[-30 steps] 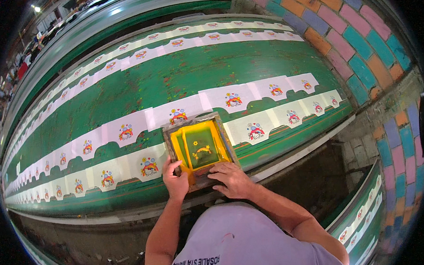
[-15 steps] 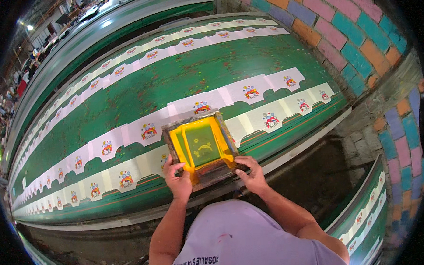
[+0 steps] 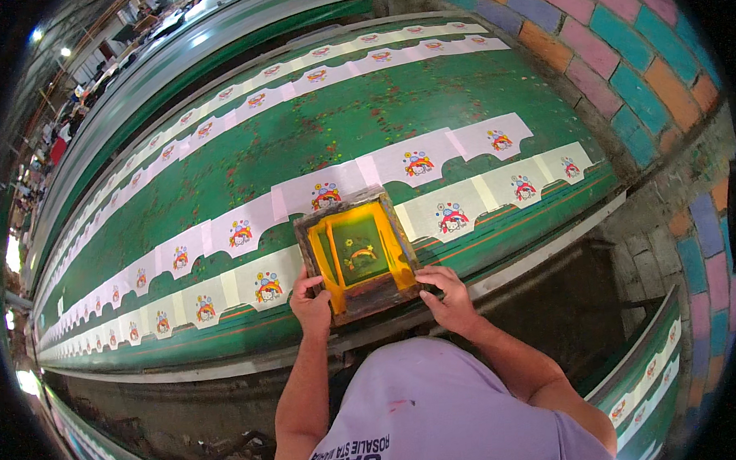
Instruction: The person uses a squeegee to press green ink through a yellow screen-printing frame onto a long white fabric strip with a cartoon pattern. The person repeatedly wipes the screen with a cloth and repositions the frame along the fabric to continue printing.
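A screen printing frame (image 3: 359, 299), dark-edged and smeared with yellow ink, lies over the near row of fabric pieces on the green table. Its mesh (image 3: 359, 248) lets a coloured print show faintly through. My left hand (image 3: 310, 303) grips the frame's near left corner, thumb on top. At the near right corner, my right hand (image 3: 447, 299) holds the frame with fingers on its edge. Left of the frame lies a pale fabric piece (image 3: 253, 292) with a rainbow character print; another printed piece (image 3: 452, 203) lies to its right.
The long green table (image 3: 396, 103) carries several rows of printed fabric pieces and has scattered ink spots. A painted brick wall (image 3: 597, 52) in pink, teal and orange stands at the far right. Another table (image 3: 645, 382) with prints is at lower right; further tables (image 3: 240, 40) stand beyond.
The frame, held in both hands, now sits further right along the near row. The printed piece just left of it is more fully uncovered. My view has shifted slightly.
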A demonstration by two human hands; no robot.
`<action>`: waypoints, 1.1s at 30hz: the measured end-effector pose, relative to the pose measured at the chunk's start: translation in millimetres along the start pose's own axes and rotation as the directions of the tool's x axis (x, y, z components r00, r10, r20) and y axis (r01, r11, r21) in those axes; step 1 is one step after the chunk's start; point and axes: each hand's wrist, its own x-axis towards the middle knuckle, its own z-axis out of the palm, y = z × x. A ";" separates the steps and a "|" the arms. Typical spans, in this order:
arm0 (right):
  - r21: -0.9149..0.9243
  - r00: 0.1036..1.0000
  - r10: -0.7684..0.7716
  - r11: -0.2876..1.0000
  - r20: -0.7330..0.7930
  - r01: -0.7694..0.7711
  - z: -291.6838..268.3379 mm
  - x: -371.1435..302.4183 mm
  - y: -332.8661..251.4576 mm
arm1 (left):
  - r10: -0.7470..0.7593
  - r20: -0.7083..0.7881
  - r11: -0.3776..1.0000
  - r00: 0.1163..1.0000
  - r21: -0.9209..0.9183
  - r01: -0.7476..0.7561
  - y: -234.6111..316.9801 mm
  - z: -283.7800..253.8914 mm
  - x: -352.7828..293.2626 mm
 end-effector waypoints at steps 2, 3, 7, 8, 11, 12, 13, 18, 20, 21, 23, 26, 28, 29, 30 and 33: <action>-0.042 0.994 -0.107 0.993 0.033 0.108 -2.1 7.7 -6.3 | -0.002 0.014 1.000 1.000 0.012 0.001 -3.4 -2.2 -0.5; -0.058 0.985 -0.167 0.984 0.042 0.169 -2.7 11.6 -10.1 | -0.022 -0.002 1.000 1.000 0.001 0.022 -5.1 -2.3 -1.0; -0.113 0.910 -0.345 0.919 0.231 0.377 12.2 23.4 -27.6 | -0.088 -0.037 0.996 0.995 -0.018 0.088 -8.3 -2.8 -1.2; -0.146 0.881 -0.361 0.896 0.307 0.419 17.5 27.2 -29.6 | -0.118 -0.043 0.992 0.992 -0.048 0.116 -8.7 -2.9 -0.8; -0.256 0.834 -0.372 0.830 0.407 0.495 40.5 38.4 -32.1 | -0.080 -0.022 0.995 0.997 -0.055 0.079 -9.3 -4.2 -0.7; -0.259 0.827 -0.382 0.821 0.412 0.508 46.3 40.6 -32.4 | -0.079 -0.015 0.996 0.997 -0.053 0.078 -9.8 -4.6 0.1; -0.268 0.821 -0.387 0.811 0.420 0.520 51.2 43.0 -32.2 | -0.081 -0.009 0.995 0.997 -0.051 0.080 -10.4 -4.8 0.8; -0.299 0.821 -0.290 0.829 0.491 0.472 63.7 65.0 -32.9 | -0.038 -0.020 0.997 0.999 0.074 0.040 -9.6 -4.8 -1.8; -0.248 0.839 -0.253 0.879 0.482 0.408 59.8 75.2 -33.0 | 0.001 -0.011 0.992 1.000 0.124 0.001 -6.8 -5.1 -2.4; -0.255 0.827 -0.236 0.877 0.510 0.407 56.6 76.7 -34.5 | -0.017 -0.021 0.992 1.000 0.121 0.020 -5.6 -4.2 -2.2; -0.263 0.813 -0.221 0.873 0.538 0.411 47.0 76.0 -36.7 | -0.028 -0.055 0.997 0.998 0.065 0.032 -4.0 -0.7 -5.7; -0.312 0.801 -0.220 0.838 0.556 0.447 41.3 64.6 -43.5 | -0.073 -0.087 0.993 0.994 0.090 0.081 -3.1 4.3 -4.5; -0.331 0.818 -0.222 0.834 0.530 0.440 42.4 61.7 -43.1 | -0.030 -0.073 0.986 0.997 0.161 0.041 -0.9 5.5 -6.7; -0.336 0.824 -0.225 0.833 0.520 0.440 44.6 63.2 -41.0 | 0.001 -0.077 0.980 0.997 0.198 0.014 0.6 5.8 -7.7; -0.346 0.826 -0.238 0.823 0.510 0.450 47.5 67.9 -37.0 | -0.001 -0.077 0.980 0.997 0.199 0.016 1.4 7.2 -7.2; -0.357 0.837 -0.257 0.815 0.484 0.456 60.2 89.8 -21.3 | 0.029 -0.088 0.976 0.996 0.218 -0.009 5.5 8.4 -7.6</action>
